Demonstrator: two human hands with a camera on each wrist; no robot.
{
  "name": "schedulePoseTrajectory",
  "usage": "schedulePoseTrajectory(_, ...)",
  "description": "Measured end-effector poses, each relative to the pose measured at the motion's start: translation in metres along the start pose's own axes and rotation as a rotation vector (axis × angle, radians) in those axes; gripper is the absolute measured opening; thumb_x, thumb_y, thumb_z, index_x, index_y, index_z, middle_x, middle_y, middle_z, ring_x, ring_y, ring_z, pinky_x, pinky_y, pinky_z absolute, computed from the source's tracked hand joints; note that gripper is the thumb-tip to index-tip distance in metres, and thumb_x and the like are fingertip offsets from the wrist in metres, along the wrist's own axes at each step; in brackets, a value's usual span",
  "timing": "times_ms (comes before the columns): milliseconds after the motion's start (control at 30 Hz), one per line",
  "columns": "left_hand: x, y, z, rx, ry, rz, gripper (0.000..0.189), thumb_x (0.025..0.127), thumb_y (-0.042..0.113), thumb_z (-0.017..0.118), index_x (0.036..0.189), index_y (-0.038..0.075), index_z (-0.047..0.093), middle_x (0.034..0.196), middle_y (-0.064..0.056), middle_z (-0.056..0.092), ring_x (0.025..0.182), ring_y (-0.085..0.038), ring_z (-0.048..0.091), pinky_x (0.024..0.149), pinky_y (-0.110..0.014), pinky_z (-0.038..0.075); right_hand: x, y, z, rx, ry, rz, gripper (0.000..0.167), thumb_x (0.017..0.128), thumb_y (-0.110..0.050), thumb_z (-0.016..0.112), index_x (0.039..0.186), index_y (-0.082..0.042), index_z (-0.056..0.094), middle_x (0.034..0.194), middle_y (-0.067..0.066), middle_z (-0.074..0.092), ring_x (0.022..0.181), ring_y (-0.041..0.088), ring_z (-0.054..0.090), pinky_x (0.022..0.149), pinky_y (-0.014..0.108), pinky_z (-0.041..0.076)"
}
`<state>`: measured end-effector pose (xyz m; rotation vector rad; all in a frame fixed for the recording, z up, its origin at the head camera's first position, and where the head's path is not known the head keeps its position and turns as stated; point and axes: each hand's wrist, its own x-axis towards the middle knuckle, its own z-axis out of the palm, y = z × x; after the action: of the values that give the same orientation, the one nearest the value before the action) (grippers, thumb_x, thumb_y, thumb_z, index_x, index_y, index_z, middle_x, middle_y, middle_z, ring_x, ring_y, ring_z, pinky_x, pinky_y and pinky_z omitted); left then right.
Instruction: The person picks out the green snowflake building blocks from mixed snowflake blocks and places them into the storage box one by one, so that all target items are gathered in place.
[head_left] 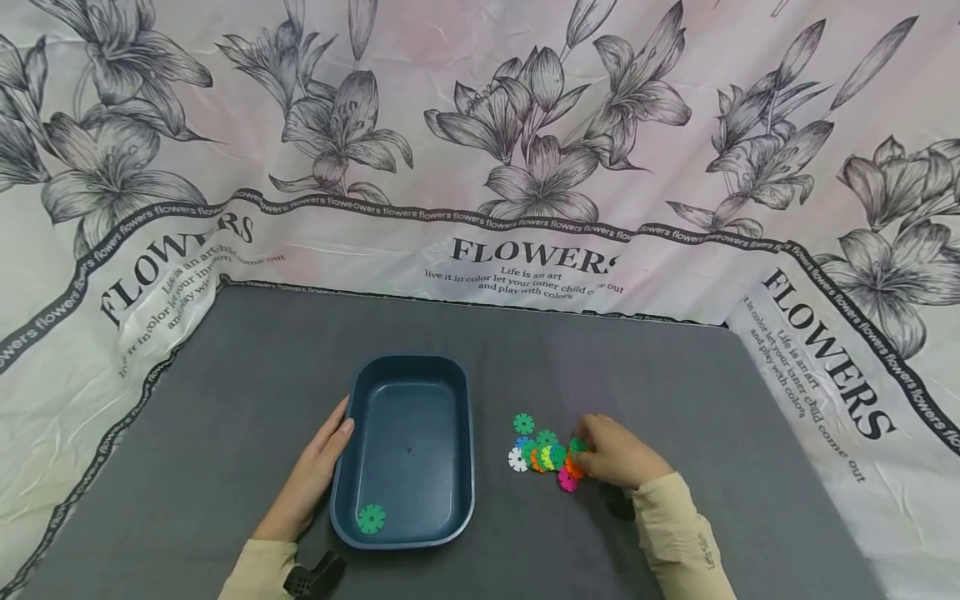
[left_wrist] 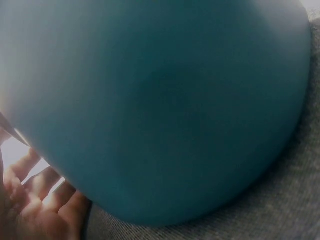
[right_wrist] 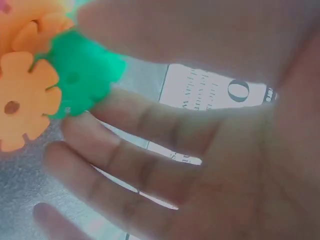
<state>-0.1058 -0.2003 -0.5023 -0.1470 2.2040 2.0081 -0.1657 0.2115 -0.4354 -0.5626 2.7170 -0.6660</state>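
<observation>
My left hand (head_left: 321, 457) lies along the left side of a dark blue plastic tub (head_left: 471, 467), its fingers against the outer wall and the thumb at the rim. In the left wrist view, the tub's wall (left_wrist: 175, 125) fills most of the picture beside the fingers (left_wrist: 42, 182). One green notched disc (head_left: 371, 519) lies inside, near the front left corner. Right of the tub, my right hand (head_left: 618, 452) reaches down over a small pile of discs. Its thumb and fingertips pinch a green notched disc (right_wrist: 82, 70), with an orange disc (right_wrist: 30, 95) close beside it.
Left of the right hand lie several more notched discs, among them a white one (head_left: 517, 459), a pink one (head_left: 567, 480) and a green one (head_left: 523, 423). Grey cloth (head_left: 300, 350) covers the table. A flower-printed sheet (head_left: 525, 267) borders its back and sides.
</observation>
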Motion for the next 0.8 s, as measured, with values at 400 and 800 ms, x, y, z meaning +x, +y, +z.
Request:
schedulePoseTrajectory(400,0.003,-0.001,-0.002,0.013,0.02,-0.01,0.062,0.1,0.051,0.039,0.154,0.033,0.014,0.161,0.002,0.009,0.148,-0.025,0.005,0.114,-0.061,0.008,0.005,0.002,-0.001,0.097,0.046,0.034,0.014,0.091,-0.011,0.064,0.083,-0.011,0.053,0.072,-0.001,0.053,0.062,0.013,0.048,0.056,0.028,0.041)
schedulePoseTrajectory(800,0.0,0.002,0.0,0.023,0.018,0.029,0.06,0.102,0.044,0.041,0.154,0.032,0.014,0.161,-0.001,0.007,0.148,-0.026,0.007,0.116,-0.056,0.009,0.023,-0.034,-0.017,0.334,0.131,-0.064,0.018,0.092,-0.006,0.063,0.109,-0.01,0.067,0.104,0.006,0.069,0.089,0.022,0.068,0.079,0.037,0.055)
